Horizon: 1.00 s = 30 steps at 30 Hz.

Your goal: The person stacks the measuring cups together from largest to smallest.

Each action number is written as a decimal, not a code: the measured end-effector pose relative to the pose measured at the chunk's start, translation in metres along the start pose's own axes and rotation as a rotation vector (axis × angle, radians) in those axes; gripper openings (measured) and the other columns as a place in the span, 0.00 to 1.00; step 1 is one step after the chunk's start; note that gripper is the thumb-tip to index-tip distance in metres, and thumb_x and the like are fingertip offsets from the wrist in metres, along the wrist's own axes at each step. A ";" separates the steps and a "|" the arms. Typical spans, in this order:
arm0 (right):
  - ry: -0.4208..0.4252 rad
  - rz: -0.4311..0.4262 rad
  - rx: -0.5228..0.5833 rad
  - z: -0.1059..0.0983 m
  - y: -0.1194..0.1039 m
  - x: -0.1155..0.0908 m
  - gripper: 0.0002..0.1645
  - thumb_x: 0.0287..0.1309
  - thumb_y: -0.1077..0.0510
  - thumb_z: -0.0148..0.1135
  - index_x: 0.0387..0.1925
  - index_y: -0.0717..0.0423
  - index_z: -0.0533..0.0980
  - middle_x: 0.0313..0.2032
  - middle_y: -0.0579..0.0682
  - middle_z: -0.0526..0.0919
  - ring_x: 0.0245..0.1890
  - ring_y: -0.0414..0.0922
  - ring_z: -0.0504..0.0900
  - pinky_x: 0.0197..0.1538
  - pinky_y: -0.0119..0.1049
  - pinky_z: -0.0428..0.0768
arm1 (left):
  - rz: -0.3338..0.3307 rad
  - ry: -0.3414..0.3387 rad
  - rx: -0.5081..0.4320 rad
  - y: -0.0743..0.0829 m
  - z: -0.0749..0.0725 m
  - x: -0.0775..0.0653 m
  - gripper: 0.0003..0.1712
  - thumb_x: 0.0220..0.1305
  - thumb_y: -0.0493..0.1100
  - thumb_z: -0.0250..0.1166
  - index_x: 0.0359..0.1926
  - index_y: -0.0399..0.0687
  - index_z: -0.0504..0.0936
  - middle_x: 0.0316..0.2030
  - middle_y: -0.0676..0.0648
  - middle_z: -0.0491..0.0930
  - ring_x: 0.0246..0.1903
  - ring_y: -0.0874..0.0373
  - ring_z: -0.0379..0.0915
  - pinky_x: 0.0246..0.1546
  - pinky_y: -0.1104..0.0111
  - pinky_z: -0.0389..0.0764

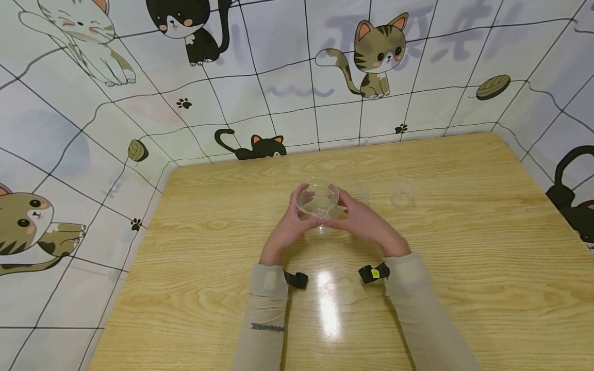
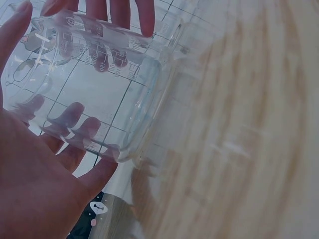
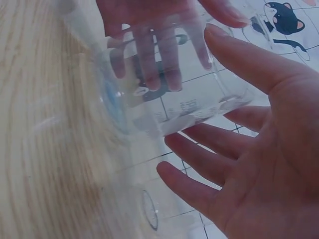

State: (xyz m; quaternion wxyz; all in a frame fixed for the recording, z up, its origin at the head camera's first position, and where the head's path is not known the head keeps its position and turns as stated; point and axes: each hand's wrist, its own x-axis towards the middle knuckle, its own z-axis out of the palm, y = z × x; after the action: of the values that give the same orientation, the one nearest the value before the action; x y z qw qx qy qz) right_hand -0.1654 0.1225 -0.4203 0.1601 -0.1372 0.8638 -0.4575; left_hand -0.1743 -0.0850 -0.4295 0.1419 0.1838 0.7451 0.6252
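Observation:
A clear glass beaker [image 1: 317, 205] is between both hands above the wooden table, its wide round rim facing up toward the head camera. Printed volume marks show on the beaker's wall [image 2: 117, 74] in the left wrist view. My left hand [image 1: 293, 220] grips its left side with curled fingers. On the other side my right hand [image 1: 364, 220] holds it, fingers spread along the wall. Both thumbs meet at the near side. Through the clear wall, the left wrist view shows fingers behind the beaker. Whether its base touches the table cannot be told.
Two more clear glass vessels, one faint vessel [image 1: 362, 190] just beyond the right hand and another [image 1: 403, 196] farther right, stand on the wooden table [image 1: 209, 232]. A cat-patterned tiled backdrop [image 1: 287, 98] rises behind the table and at both sides.

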 end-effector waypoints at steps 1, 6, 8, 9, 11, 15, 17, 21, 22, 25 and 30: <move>-0.001 0.000 -0.006 -0.001 -0.001 -0.001 0.59 0.42 0.27 0.60 0.70 0.32 0.41 0.67 0.52 0.59 0.64 0.55 0.63 0.57 0.57 0.67 | 0.004 0.001 0.000 0.000 0.000 0.000 0.54 0.53 0.39 0.68 0.70 0.52 0.41 0.67 0.40 0.52 0.67 0.47 0.48 0.62 0.51 0.58; -0.003 0.012 0.004 -0.006 -0.006 -0.003 0.56 0.43 0.29 0.61 0.70 0.33 0.45 0.66 0.51 0.61 0.64 0.54 0.64 0.53 0.56 0.71 | 0.011 0.004 0.002 -0.002 0.000 0.001 0.53 0.53 0.39 0.68 0.70 0.54 0.42 0.67 0.39 0.52 0.67 0.47 0.49 0.61 0.50 0.59; -0.004 0.017 0.016 -0.008 -0.007 -0.003 0.54 0.45 0.30 0.61 0.70 0.34 0.47 0.66 0.50 0.61 0.63 0.55 0.65 0.52 0.54 0.73 | 0.005 0.004 0.002 -0.002 0.000 0.001 0.53 0.53 0.40 0.68 0.70 0.56 0.42 0.67 0.40 0.52 0.67 0.47 0.48 0.61 0.50 0.59; -0.008 0.015 0.023 -0.009 -0.007 -0.003 0.53 0.47 0.31 0.61 0.70 0.35 0.48 0.66 0.50 0.61 0.62 0.55 0.65 0.51 0.54 0.74 | 0.002 0.003 0.002 -0.002 0.000 0.000 0.53 0.53 0.40 0.68 0.70 0.57 0.42 0.67 0.40 0.52 0.67 0.47 0.48 0.61 0.50 0.59; -0.010 0.010 0.024 -0.011 -0.007 -0.004 0.51 0.49 0.32 0.60 0.70 0.36 0.48 0.65 0.50 0.63 0.62 0.54 0.66 0.50 0.53 0.74 | -0.004 0.005 -0.004 -0.002 0.000 0.001 0.53 0.53 0.40 0.68 0.70 0.59 0.42 0.67 0.40 0.52 0.67 0.48 0.48 0.61 0.51 0.59; -0.003 -0.003 0.024 -0.014 -0.006 -0.006 0.48 0.52 0.33 0.58 0.69 0.38 0.50 0.64 0.50 0.64 0.62 0.52 0.67 0.52 0.52 0.73 | -0.012 0.009 -0.013 -0.002 0.000 0.001 0.52 0.53 0.39 0.68 0.70 0.59 0.43 0.67 0.41 0.52 0.67 0.47 0.49 0.62 0.51 0.58; 0.005 -0.011 0.026 -0.016 -0.006 -0.007 0.46 0.53 0.34 0.57 0.69 0.39 0.51 0.64 0.50 0.65 0.61 0.52 0.67 0.54 0.53 0.72 | -0.015 0.011 -0.013 -0.001 0.001 0.000 0.52 0.53 0.39 0.68 0.69 0.60 0.43 0.67 0.41 0.53 0.67 0.46 0.49 0.62 0.51 0.58; 0.021 -0.020 0.036 -0.019 -0.006 -0.009 0.45 0.54 0.36 0.58 0.69 0.39 0.52 0.62 0.51 0.67 0.61 0.53 0.68 0.56 0.52 0.71 | -0.022 0.010 -0.008 0.002 0.001 -0.001 0.51 0.53 0.40 0.68 0.69 0.63 0.44 0.67 0.41 0.52 0.66 0.44 0.51 0.62 0.51 0.58; 0.029 -0.022 0.042 -0.020 -0.006 -0.010 0.44 0.54 0.37 0.58 0.69 0.39 0.52 0.62 0.51 0.68 0.61 0.53 0.69 0.56 0.51 0.71 | -0.023 0.009 -0.007 0.002 0.001 -0.001 0.51 0.53 0.40 0.68 0.69 0.64 0.44 0.67 0.41 0.52 0.66 0.44 0.51 0.62 0.51 0.58; 0.075 -0.039 0.038 -0.024 -0.006 -0.011 0.42 0.56 0.38 0.57 0.68 0.39 0.54 0.61 0.49 0.70 0.59 0.51 0.71 0.55 0.50 0.72 | -0.027 0.005 0.003 0.001 0.001 -0.001 0.52 0.53 0.41 0.68 0.68 0.65 0.43 0.67 0.42 0.52 0.66 0.44 0.51 0.62 0.51 0.57; 0.231 -0.077 0.069 -0.032 -0.004 -0.014 0.35 0.57 0.38 0.56 0.65 0.37 0.60 0.55 0.44 0.75 0.54 0.46 0.76 0.52 0.47 0.74 | -0.033 0.002 0.013 0.002 0.000 0.000 0.52 0.52 0.43 0.69 0.68 0.66 0.43 0.67 0.42 0.53 0.66 0.42 0.51 0.62 0.51 0.57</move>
State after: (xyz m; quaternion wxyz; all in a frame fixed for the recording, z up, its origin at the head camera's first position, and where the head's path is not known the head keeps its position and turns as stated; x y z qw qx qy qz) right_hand -0.1651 0.1499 -0.3979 0.0466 -0.1110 0.8544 -0.5054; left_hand -0.1740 -0.0846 -0.4276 0.1504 0.1719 0.7522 0.6181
